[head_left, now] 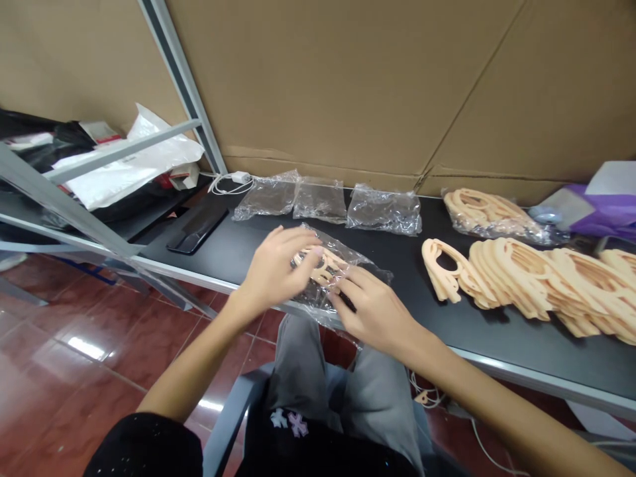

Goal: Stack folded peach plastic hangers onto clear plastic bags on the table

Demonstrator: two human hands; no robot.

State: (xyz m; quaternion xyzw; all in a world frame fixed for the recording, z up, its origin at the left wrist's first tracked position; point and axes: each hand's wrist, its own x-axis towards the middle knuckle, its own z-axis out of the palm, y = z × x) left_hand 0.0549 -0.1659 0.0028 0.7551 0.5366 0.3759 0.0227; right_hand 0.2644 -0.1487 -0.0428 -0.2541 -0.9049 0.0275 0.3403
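A cream-coloured flat piece with cut-out holes (325, 265) lies at the front of the black tabletop, in or under a crinkled clear plastic bag (362, 255). My left hand (278, 268) is on the left end, its fingers over the far side and its thumb across the piece. On the right end, my right hand (372, 308) pinches bag and piece between thumb and fingers. Some fingertips are blurred or hidden by plastic. To the right, a fanned stack of similar cream pieces (521, 271) rests on the table.
Flat clear bags (320, 199) lie along the back by the cardboard wall (348, 86). A bag of cream pieces (489, 209) and a purple package (609, 205) sit back right. On the left are a black phone (197, 228), a white cable (231, 182) and a metal frame (183, 79).
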